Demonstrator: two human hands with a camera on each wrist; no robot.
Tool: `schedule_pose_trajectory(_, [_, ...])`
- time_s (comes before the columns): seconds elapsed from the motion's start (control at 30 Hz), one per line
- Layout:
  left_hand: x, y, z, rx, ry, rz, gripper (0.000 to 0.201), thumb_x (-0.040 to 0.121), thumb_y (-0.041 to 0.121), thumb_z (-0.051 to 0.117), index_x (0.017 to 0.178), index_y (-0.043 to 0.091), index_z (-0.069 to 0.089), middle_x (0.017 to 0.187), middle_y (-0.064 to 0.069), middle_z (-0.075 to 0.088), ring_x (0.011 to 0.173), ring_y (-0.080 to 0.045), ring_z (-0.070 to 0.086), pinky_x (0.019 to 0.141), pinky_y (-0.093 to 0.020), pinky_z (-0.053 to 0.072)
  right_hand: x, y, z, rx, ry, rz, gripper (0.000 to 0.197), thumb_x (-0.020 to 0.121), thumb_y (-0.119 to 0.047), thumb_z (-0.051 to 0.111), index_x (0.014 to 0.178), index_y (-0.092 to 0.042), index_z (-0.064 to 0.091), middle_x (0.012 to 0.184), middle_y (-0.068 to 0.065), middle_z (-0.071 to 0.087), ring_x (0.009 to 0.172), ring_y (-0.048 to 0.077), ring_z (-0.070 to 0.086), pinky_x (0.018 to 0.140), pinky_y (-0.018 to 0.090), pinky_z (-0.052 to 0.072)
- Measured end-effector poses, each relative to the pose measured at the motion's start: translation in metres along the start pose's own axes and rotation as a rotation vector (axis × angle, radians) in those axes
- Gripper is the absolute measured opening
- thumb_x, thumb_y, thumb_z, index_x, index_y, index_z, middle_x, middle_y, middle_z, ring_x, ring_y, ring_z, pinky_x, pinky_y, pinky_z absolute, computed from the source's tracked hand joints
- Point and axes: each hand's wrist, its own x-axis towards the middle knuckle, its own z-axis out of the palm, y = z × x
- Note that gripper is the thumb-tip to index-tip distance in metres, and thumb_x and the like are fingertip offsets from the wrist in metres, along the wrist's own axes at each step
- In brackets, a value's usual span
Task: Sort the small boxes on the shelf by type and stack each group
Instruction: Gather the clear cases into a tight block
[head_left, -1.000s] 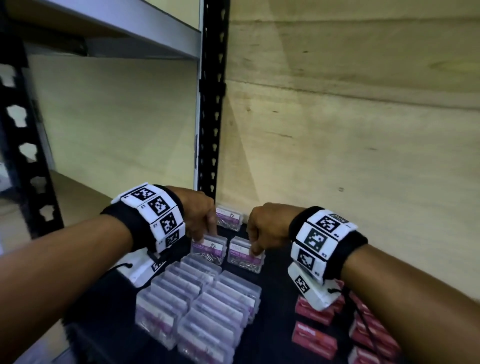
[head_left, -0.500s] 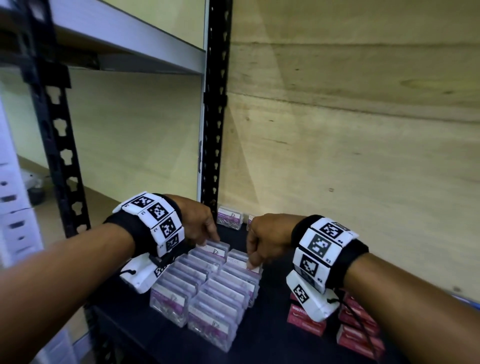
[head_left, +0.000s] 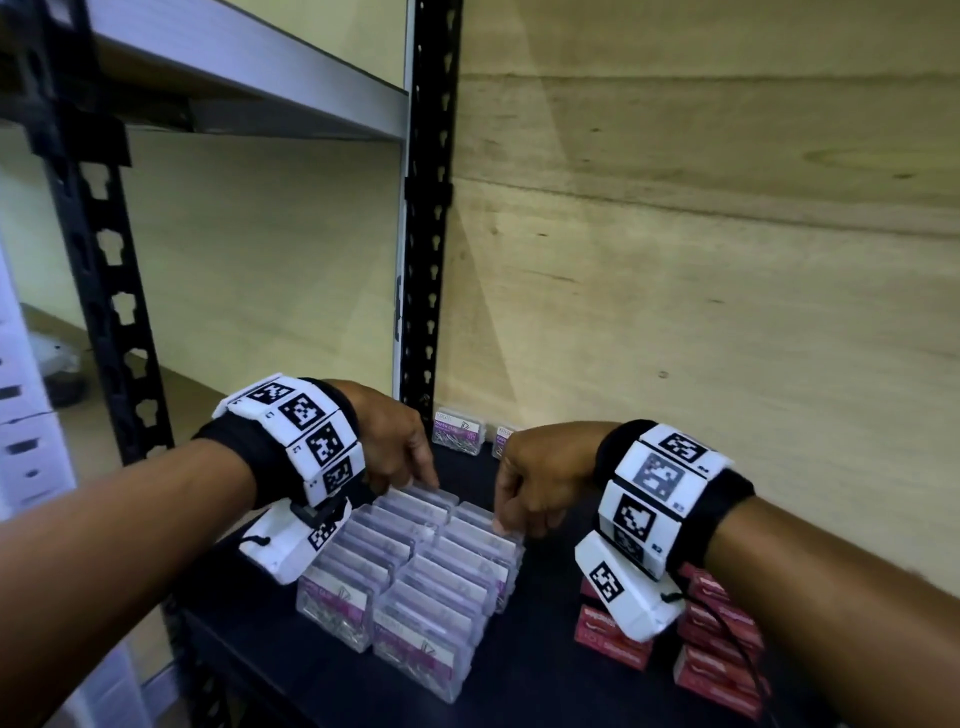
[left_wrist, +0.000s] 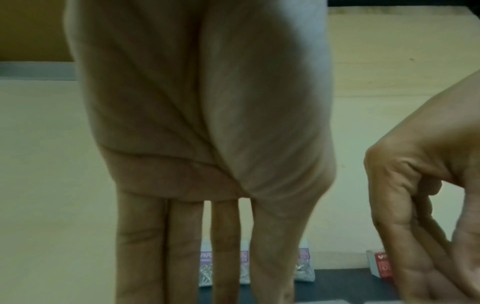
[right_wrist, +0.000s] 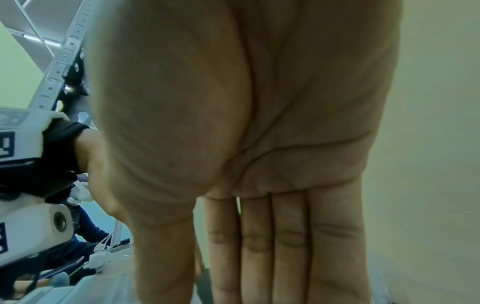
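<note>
Several clear paper clip boxes (head_left: 415, 587) with purple labels stand in two tight rows on the dark shelf (head_left: 545, 654). My left hand (head_left: 423, 480) sits at the far end of the left row, its straight fingers (left_wrist: 182, 257) pointing down and touching the last box. At the far end of the right row, my right hand (head_left: 511, 522) rests its straight fingers (right_wrist: 288, 246) on the boxes. Neither hand grips a box. Two more clear boxes (head_left: 460, 431) stand by the back wall. Red boxes (head_left: 717, 639) are stacked at the right, partly hidden by my right wrist.
A black slotted post (head_left: 428, 208) rises behind the left hand, and a grey upper shelf (head_left: 234, 67) hangs overhead at the left. The plywood back wall (head_left: 701, 286) closes the shelf. In the left wrist view one red box (left_wrist: 380, 265) stands upright near the wall.
A second ago each hand held a clear box apart from the rows. Both boxes now stand at the far ends of the rows, and the fingers have straightened against them.
</note>
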Motion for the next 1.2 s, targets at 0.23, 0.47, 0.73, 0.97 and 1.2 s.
schedule_pose_trajectory(0.23, [0.021,-0.007,-0.027,0.021,0.207,0.041,0.029,0.097,0.029,0.059,0.125,0.032,0.063,0.117,0.012,0.065,0.098,-0.010,0.064,0.091,-0.025,0.049,0.023,0.022,-0.029,-0.149,0.257,0.046,0.027,0.091,-0.039,0.067,0.106,-0.019,0.074,0.089,-0.004,0.075,0.084,0.013,0.067,0.081,0.029,0.054])
schedule_pose_trajectory(0.47, [0.065,-0.021,-0.053,0.168,0.320,0.023,0.034,0.095,0.036,0.059,0.129,0.031,0.060,0.124,0.008,0.064,0.109,-0.011,0.059,0.098,-0.028,0.045,0.065,0.050,-0.047,-0.266,0.333,0.148,0.042,0.090,-0.037,0.070,0.118,-0.006,0.069,0.113,0.010,0.072,0.104,0.028,0.067,0.091,0.040,0.055])
schedule_pose_trajectory(0.73, [0.101,-0.017,-0.059,0.204,0.264,0.032,0.048,0.093,0.023,0.065,0.138,0.033,0.052,0.101,0.016,0.057,0.091,-0.003,0.050,0.083,-0.018,0.037,0.092,0.059,-0.043,-0.331,0.308,0.168,0.039,0.086,-0.035,0.075,0.116,-0.012,0.066,0.111,0.005,0.069,0.098,0.024,0.065,0.084,0.035,0.055])
schedule_pose_trajectory(0.97, [0.117,-0.021,-0.055,0.182,0.206,0.075,0.047,0.090,0.018,0.069,0.133,0.034,0.058,0.126,0.011,0.063,0.089,-0.003,0.055,0.081,-0.017,0.038,0.094,0.064,-0.045,-0.303,0.285,0.134,0.034,0.088,-0.034,0.073,0.111,-0.010,0.068,0.107,0.005,0.070,0.096,0.024,0.066,0.076,0.031,0.049])
schedule_pose_trajectory(1.2, [0.104,-0.019,-0.049,0.122,0.129,0.079,0.041,0.091,0.017,0.068,0.129,0.031,0.061,0.114,0.011,0.065,0.104,-0.015,0.064,0.092,-0.026,0.050,0.077,0.059,-0.040,-0.195,0.244,0.081,0.034,0.086,-0.038,0.074,0.115,-0.022,0.065,0.094,-0.009,0.064,0.093,0.015,0.060,0.076,0.026,0.044])
